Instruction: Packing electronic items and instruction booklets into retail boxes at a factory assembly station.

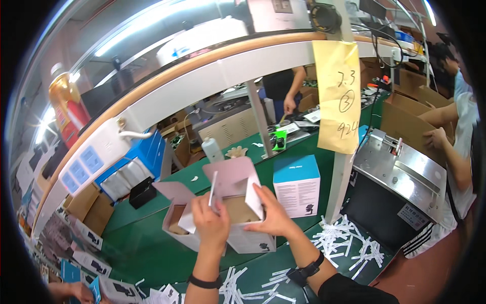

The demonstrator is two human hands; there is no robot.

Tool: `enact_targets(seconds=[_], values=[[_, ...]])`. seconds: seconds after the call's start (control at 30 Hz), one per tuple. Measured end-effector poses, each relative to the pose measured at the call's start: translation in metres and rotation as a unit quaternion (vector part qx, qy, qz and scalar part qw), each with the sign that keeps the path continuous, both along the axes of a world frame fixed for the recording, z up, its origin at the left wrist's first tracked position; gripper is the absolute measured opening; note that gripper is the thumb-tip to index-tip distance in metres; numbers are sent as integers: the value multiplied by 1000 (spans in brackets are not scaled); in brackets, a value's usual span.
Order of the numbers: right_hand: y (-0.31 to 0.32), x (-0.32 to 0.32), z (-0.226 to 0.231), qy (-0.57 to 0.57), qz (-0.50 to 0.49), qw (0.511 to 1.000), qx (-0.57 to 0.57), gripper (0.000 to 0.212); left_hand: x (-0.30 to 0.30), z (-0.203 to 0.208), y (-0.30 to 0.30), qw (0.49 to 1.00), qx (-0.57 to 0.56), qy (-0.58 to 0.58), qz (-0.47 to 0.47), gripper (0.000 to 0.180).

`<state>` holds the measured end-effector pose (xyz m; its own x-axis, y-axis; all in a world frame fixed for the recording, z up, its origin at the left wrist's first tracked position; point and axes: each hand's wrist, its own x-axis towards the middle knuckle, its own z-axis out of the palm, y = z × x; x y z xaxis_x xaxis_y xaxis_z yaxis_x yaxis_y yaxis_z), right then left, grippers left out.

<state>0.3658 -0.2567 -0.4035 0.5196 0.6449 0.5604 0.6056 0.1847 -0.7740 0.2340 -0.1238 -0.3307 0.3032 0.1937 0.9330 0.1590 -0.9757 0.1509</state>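
An open white carton with a pinkish raised lid stands on the green table in front of me. Brown cardboard shows inside it. My left hand is closed at its left side, pinching an upright white flap. At the carton's right, my right hand grips the side flap and front corner, thumb low and fingers up along the flap. A second open white carton adjoins it on the left, partly hidden by my left hand. A closed white box with a blue top stands behind, to the right.
White paper strips litter the table's near side. A metal-topped machine stands at right, beside a shelf post with a yellow paper. Behind are a white bottle and black tray. Other people work at right, back and lower left.
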Motion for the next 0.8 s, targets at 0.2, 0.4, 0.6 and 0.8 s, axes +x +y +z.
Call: enact_targets(seconds=[0.2, 0.4, 0.6, 0.8], values=[[0, -2, 13, -30, -12, 999, -20, 120, -12, 3, 26, 990, -66, 93, 88, 30], [7, 7, -1, -16, -2, 992, 122, 102, -3, -23, 12, 979, -189, 57, -45, 69], [1, 8, -5, -12, 21, 993, 113, 86, -8, -21, 30, 995, -47, 63, -56, 51], [-9, 16, -4, -9, 40, 995, 95, 81, -4, -21, 4, 987, -64, 114, -97, 45]])
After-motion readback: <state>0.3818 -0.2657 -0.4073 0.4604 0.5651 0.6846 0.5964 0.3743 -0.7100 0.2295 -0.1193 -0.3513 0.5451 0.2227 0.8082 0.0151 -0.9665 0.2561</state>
